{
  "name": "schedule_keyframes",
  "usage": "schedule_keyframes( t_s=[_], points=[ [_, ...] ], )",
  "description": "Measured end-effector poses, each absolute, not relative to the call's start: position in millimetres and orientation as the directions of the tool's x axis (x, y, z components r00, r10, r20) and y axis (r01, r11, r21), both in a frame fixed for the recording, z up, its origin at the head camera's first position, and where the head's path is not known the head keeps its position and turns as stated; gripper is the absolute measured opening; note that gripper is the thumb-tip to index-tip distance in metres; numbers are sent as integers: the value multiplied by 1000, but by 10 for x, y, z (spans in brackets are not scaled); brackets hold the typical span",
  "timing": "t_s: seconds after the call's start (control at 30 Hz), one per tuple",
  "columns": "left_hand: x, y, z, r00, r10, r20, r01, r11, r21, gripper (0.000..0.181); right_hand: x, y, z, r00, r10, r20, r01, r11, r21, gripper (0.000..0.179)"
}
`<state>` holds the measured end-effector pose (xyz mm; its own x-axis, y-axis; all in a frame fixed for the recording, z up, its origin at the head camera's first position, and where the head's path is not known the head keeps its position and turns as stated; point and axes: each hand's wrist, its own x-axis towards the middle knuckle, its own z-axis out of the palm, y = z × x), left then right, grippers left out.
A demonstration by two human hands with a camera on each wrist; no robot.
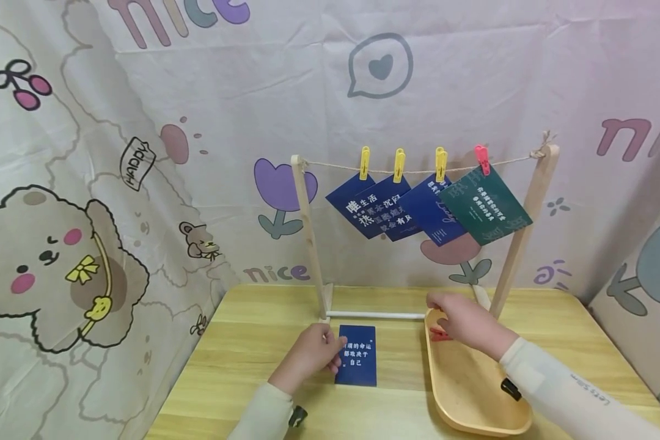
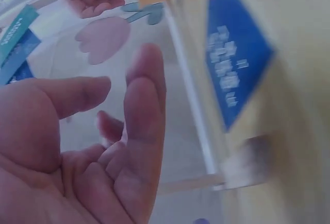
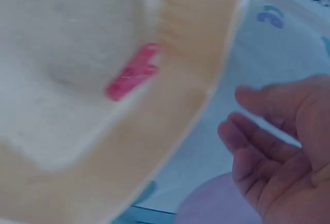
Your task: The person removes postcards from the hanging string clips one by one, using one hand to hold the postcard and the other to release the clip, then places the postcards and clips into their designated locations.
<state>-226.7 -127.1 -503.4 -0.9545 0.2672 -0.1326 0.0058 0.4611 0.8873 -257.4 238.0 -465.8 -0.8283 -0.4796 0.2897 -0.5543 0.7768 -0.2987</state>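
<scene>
Left hand (image 1: 311,351): right by the blue card, thumb and index finger apart with a decent gap, nothing pinched. Wrist cam's pretty blurry, so I can't swear whether a fingertip brushes it.
Blue card (image 1: 357,355): flat on the wood-look table (image 1: 396,400), white text facing up.
Right hand (image 1: 464,318): up at the far end of the orange tray (image 1: 433,391), fingers loosely bent, not holding anything.
Red clip (image 1: 440,334): inside that tray, far end.
String (image 1: 510,162): four cards pegged up, the green one (image 1: 486,205) rightmost.
</scene>
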Motion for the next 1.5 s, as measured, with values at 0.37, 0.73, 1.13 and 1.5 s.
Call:
schedule_keyframes(
  t_s=[0.37, 0.73, 1.13, 1.5],
  points=[
    [-2410, -1202, -4684, -983, 185, 6, 86, 428, 899, 23, -2457, 2130, -4138, -843, -380, 380, -508, 796, -330, 16],
    [-2522, -1029, -4383, -977, 141, 158, 197, 335, 922, 24, -2324, 1904, -3780, -778, -381, 499, -578, 745, -332, 7],
    [-2655, -915, -4114, -973, 124, 196, 226, 322, 919, 47, -2183, 1783, -3581, -692, -363, 624, -644, 701, -307, 15],
    [-2825, -824, -3985, -955, 156, 253, 282, 207, 937, 72, -2088, 1781, -3505, -644, -364, 673, -683, 670, -290, 20]
  ],
)
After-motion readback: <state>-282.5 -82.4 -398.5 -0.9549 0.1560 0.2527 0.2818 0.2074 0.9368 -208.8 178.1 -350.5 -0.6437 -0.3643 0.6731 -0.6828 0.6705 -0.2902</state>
